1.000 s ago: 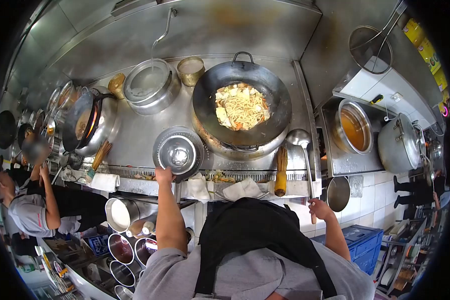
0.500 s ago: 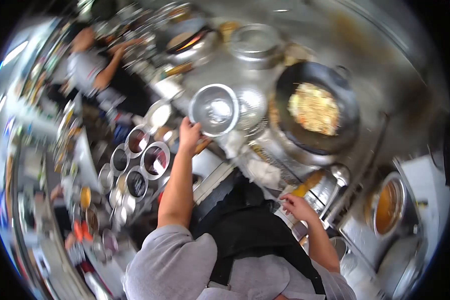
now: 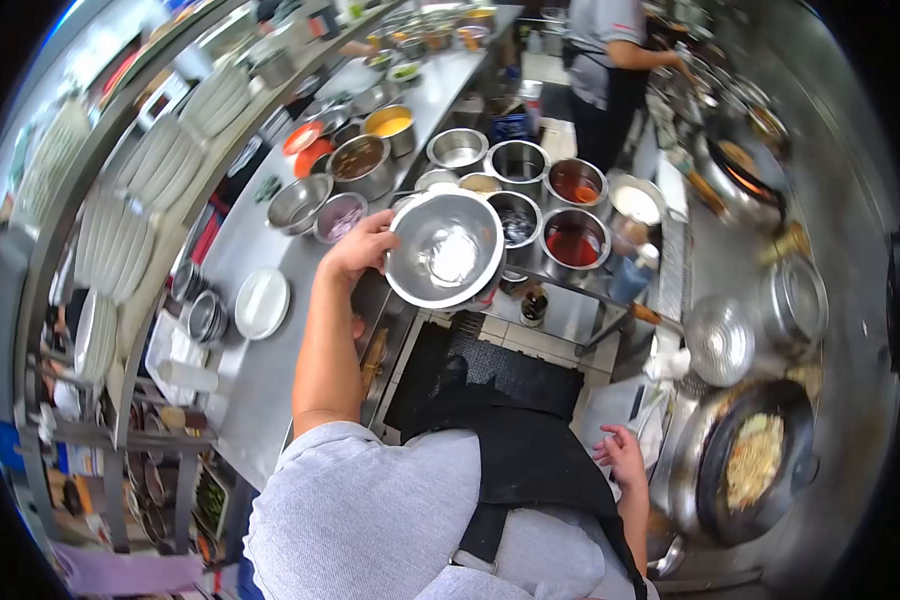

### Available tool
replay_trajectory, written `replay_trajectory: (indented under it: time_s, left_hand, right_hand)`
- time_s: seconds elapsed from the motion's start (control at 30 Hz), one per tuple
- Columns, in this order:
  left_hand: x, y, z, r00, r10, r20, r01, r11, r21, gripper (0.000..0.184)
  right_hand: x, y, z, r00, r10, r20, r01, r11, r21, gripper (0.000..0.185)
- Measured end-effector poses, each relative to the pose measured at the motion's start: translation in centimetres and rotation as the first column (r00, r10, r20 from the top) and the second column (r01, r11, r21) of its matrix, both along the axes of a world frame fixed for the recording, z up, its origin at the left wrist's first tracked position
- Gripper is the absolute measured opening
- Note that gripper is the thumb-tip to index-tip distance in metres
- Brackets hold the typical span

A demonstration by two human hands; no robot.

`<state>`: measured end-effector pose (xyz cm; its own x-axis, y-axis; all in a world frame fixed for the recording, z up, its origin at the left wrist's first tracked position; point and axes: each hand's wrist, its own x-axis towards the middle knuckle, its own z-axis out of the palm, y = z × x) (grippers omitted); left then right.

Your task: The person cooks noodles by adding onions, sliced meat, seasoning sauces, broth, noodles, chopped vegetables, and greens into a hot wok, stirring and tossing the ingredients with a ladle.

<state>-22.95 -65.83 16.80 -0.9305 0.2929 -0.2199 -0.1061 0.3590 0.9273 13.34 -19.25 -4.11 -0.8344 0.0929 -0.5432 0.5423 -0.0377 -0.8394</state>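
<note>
My left hand (image 3: 366, 245) grips the left rim of a shiny, empty steel bowl (image 3: 444, 249), held up in front of me beside several round sauce pots. My right hand (image 3: 620, 452) hangs near the stove's edge with its fingers apart and nothing in them. To its right, a black wok (image 3: 712, 478) holds noodles (image 3: 755, 460). Above the wok lies a perforated steel strainer (image 3: 719, 340) with a wooden handle.
Pots with red sauce (image 3: 573, 239) stand past the bowl. A white oval plate (image 3: 262, 303) lies on the steel counter (image 3: 242, 400) at left, below shelves of stacked plates (image 3: 116, 246). A co-worker (image 3: 606, 80) stands at the far stove.
My view has swung left from the stove to the counter. My left hand has lifted the steel bowl off the strainer and carried it over. My right hand has let go of the ladle.
</note>
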Motion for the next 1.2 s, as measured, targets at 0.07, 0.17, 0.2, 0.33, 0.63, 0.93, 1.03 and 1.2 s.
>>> replay_trajectory:
  time_s: [0.07, 0.17, 0.2, 0.33, 0.63, 0.93, 1.03, 1.2]
  left_hand:
    - [0.1, -6.5, -0.9, 0.990, 0.135, 0.033, -0.138, 0.983, 0.123, 0.025]
    - [0.9, -13.9, -1.5, 0.909, 0.414, 0.040, -0.412, 0.883, 0.227, 0.028]
    - [0.8, -16.7, -2.1, 0.885, 0.462, 0.053, -0.457, 0.845, 0.277, 0.032]
    - [-0.6, -28.2, -5.5, 0.792, 0.608, 0.057, -0.579, 0.718, 0.386, 0.042]
    - [3.6, -45.8, -14.7, 0.187, 0.966, 0.176, -0.888, 0.089, 0.452, 0.026]
    - [-1.1, -42.2, -15.3, 0.032, 0.969, 0.247, -0.698, -0.155, 0.699, 0.017]
    - [-7.0, -37.7, -13.2, 0.242, 0.943, 0.227, -0.760, 0.039, 0.648, 0.014]
    - [-16.4, -31.0, -10.6, 0.488, 0.863, 0.131, -0.713, 0.307, 0.630, 0.020]
  right_hand:
    - [-3.0, -2.2, 0.6, 0.995, 0.093, 0.049, -0.093, 0.996, -0.004, 0.028]
    - [-9.0, -5.0, -0.1, 0.976, 0.214, 0.051, -0.213, 0.977, -0.029, 0.028]
    - [-11.5, -6.2, -0.1, 0.967, 0.246, 0.060, -0.246, 0.969, -0.020, 0.028]
    - [-24.5, -14.4, 2.6, 0.938, 0.343, 0.055, -0.346, 0.937, 0.046, 0.028]
    - [-47.1, -38.3, 5.7, 0.612, 0.785, -0.095, -0.778, 0.619, 0.104, 0.029]
    - [-52.9, -50.5, 7.0, 0.409, 0.908, -0.085, -0.909, 0.414, 0.050, 0.029]
    - [-54.8, -50.7, 8.0, 0.393, 0.911, -0.122, -0.913, 0.403, 0.063, 0.029]
    - [-58.9, -46.3, 10.6, 0.430, 0.856, -0.288, -0.872, 0.477, 0.113, 0.028]
